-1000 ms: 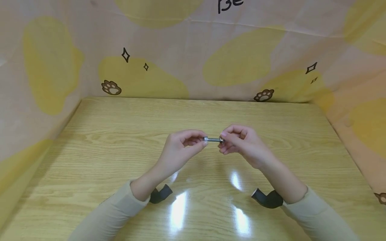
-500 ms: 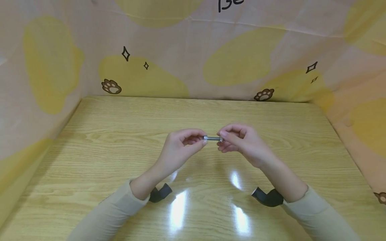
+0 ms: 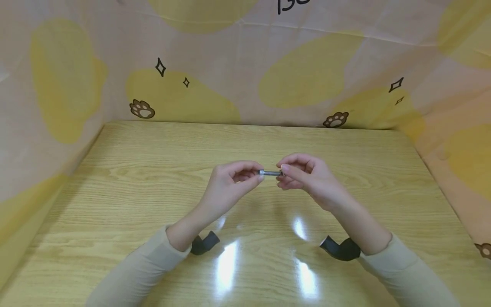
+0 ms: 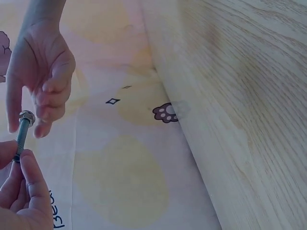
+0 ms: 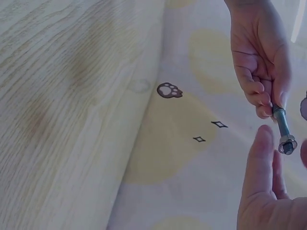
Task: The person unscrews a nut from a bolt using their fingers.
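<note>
Held level above the table, a metal bolt (image 3: pixel 272 173) spans the gap between both hands. The left hand (image 3: pixel 226 185) pinches its head end between thumb and fingertips. A hex nut (image 5: pixel 287 144) sits on the threaded end, with the bolt's tip showing through it in the right wrist view. Around that nut, the right hand (image 3: pixel 318 183) has its thumb and index finger spread, with gaps on either side in the right wrist view. From the left wrist view, the bolt (image 4: pixel 22 135) rises from the left fingertips toward the right palm.
Below the hands lies a wood-grain table (image 3: pixel 153 192) with bright reflections near the front. A pale cloth (image 3: pixel 245 64) with yellow patches and paw prints stands along its back and sides. Black curved pieces (image 3: pixel 340 249) show by both wrists.
Both hands keep nearly the same place with the bolt between them, rising slightly in the head view. The right fingers have shifted a little around the nut, which shows less in the head view.
</note>
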Available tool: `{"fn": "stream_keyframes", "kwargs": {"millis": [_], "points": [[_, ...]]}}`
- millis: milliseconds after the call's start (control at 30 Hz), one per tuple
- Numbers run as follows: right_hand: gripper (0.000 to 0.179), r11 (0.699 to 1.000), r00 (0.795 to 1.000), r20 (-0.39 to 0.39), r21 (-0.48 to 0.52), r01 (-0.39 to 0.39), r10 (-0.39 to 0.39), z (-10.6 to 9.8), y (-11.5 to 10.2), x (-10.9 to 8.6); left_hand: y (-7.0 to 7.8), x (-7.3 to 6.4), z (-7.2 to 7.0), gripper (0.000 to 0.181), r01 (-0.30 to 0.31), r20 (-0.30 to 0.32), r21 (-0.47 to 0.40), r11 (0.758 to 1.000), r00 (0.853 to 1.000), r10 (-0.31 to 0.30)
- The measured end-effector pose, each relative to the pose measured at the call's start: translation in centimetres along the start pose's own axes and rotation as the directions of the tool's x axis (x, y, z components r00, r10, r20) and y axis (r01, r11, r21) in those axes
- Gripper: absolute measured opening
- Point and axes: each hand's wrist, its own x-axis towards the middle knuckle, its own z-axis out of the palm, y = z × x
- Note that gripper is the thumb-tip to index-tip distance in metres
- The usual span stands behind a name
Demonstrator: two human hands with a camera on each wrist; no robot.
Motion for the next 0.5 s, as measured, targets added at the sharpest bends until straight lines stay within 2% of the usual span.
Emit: {"fn": "stream_keyframes", "kwargs": {"millis": [133, 200, 367, 500], "points": [[0.009, 0.999, 1.0, -0.005, 0.01, -0.03, 0.03, -0.03, 0.03, 0.07, -0.03, 0.07, 0.06, 0.014, -0.006, -0.001, 0.0, 1.0, 1.0, 0.006], [0.005, 1.0, 1.0, -0.007, 0.001, -0.016, 0.016, -0.1, 0.08, -0.03, -0.06, 0.04, 0.05, 0.014, -0.009, -0.001, -0.004, 1.0, 1.0, 0.009], [0.018, 0.999, 0.999, -0.011, -0.005, 0.031, -0.031, -0.19, 0.02, -0.18, -0.15, -0.03, -0.11, 0.015, 0.003, -0.009, 0.0, 1.0, 1.0, -0.003], [0.007, 1.0, 1.0, -0.01, -0.007, -0.005, 0.005, -0.09, -0.15, 0.09, -0.2, 0.06, -0.19, 0.016, 0.009, -0.012, 0.009, 1.0, 1.0, -0.009]]}}
